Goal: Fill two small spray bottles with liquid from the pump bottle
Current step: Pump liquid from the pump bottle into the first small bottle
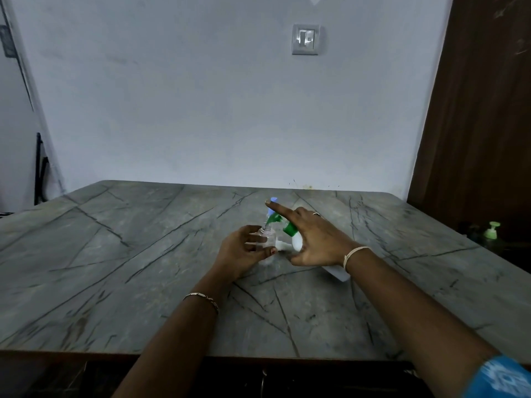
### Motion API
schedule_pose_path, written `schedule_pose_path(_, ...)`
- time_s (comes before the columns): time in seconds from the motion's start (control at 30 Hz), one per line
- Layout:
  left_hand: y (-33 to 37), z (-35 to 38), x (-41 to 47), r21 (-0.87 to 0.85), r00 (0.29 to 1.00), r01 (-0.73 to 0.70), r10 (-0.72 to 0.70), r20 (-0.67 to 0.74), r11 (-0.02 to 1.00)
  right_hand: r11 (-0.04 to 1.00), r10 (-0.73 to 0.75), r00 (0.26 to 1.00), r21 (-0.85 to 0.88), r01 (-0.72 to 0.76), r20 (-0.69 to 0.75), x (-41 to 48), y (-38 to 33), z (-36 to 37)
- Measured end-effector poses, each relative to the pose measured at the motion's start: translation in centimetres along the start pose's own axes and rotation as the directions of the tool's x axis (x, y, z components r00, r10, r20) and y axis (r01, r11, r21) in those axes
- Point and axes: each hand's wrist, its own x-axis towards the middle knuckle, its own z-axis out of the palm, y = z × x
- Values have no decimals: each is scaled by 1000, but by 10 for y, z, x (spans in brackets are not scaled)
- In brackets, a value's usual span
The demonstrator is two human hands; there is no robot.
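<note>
While the small spray bottle (267, 237) is gripped upright on the table (129, 254) by the left hand's (238, 251) curled fingers, the tilted pump bottle (297, 242) is clasped by the right hand (316, 239), forefinger laid on the green pump head (274, 217), whose spout is set at the small bottle's open neck.

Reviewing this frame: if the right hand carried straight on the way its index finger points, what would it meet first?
Probably the pale blue piece just past the fingertip of the right hand, likely the other spray bottle's top; depth is unclear, so it may pass over it.
</note>
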Motion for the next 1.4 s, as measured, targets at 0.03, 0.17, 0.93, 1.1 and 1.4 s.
schedule_pose_path(0.03, 0, 0, -1, 4, 1000, 0, 0, 1, 1000, 1000, -3, 1000, 13, 3, 9, -1, 0, -1)
schedule_pose_path(0.17, 1, -1, -1, 3, 1000, 0, 0, 9, 1000, 1000, -9, 999, 14, 8, 32, -2, 0, -2)
schedule_pose_path(0.93, 3, 1, 1, 66, 999, -15, 17, -29, 998, 1000, -3, 988, -13, 1, -155, 11, 5, 23)
schedule_pose_path(1.1, 5, 3, -1, 52, 998, -23, 26, -52, 998, 995, -14, 989, -104, -1, -145, 7, 9, 25)
schedule_pose_path(1.4, 7, 3, 0, 122, 995, -36, 46, -84, 992, 999, 1, 987, -52, -9, -160, 12, 4, 25)
